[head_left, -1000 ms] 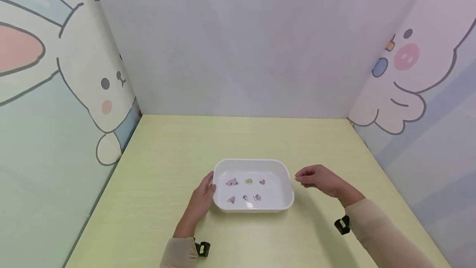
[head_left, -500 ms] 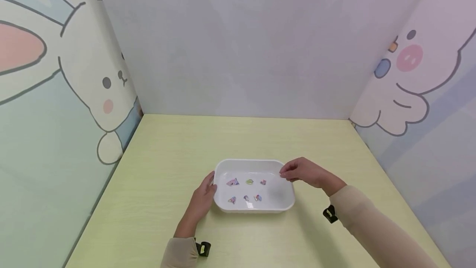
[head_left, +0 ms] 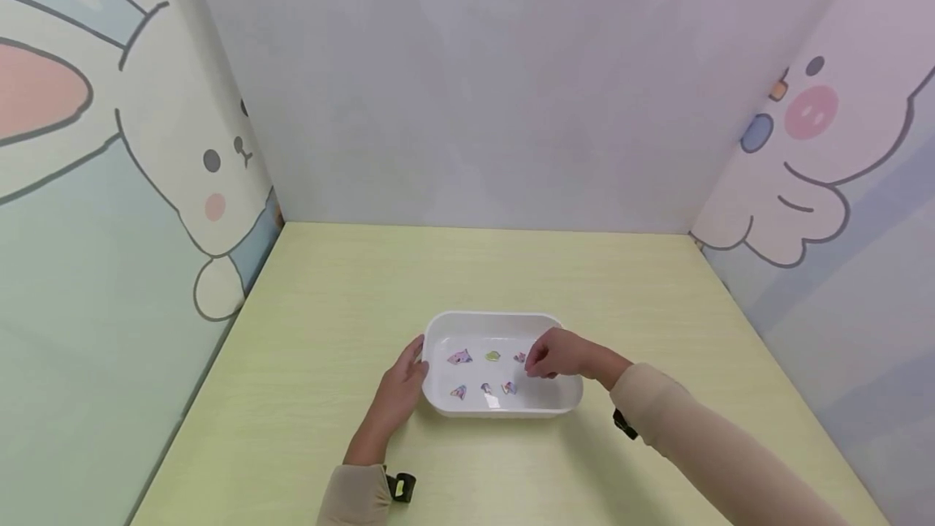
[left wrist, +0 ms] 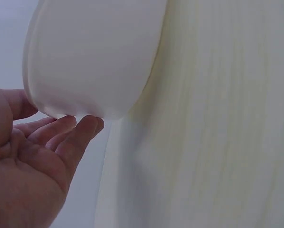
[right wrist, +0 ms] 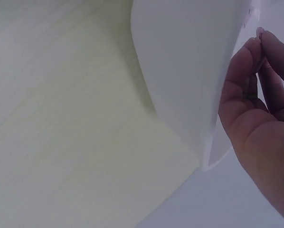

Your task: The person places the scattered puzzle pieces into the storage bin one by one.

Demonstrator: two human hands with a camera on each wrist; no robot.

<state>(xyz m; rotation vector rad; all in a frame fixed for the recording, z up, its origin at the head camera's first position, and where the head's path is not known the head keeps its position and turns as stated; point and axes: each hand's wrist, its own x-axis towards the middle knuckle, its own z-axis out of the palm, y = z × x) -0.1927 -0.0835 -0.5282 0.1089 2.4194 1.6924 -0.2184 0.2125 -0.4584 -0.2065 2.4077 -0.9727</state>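
A white rectangular tray [head_left: 536, 412] with rounded corners stands on the table. My left hand [head_left: 399, 386] holds its left end, thumb at the rim; in the left wrist view the fingertips [left wrist: 87, 124] press against the outer wall. Over the right part of the tray is my right hand [head_left: 562, 354]. It pinches a tiny pinkish sticker [right wrist: 260, 32] between thumb and forefinger, seen in the right wrist view. Several small colourful stickers lie in two rows on the tray floor, among them a pink one [head_left: 459, 357], a green one [head_left: 493, 356] and a rainbow-like one [head_left: 509, 388].
The pale yellow-green table [head_left: 351, 282] extends around the tray on all sides. A plain grey wall [head_left: 467, 104] rises behind it, and side walls carry a cartoon rabbit [head_left: 183, 144] and pig [head_left: 811, 112]. A black strap [head_left: 402, 487] sits at the left wrist.
My right hand has moved left from beside the tray, over its right rim, to above the tray floor, lower than half a second ago. The left hand keeps its hold on the tray.
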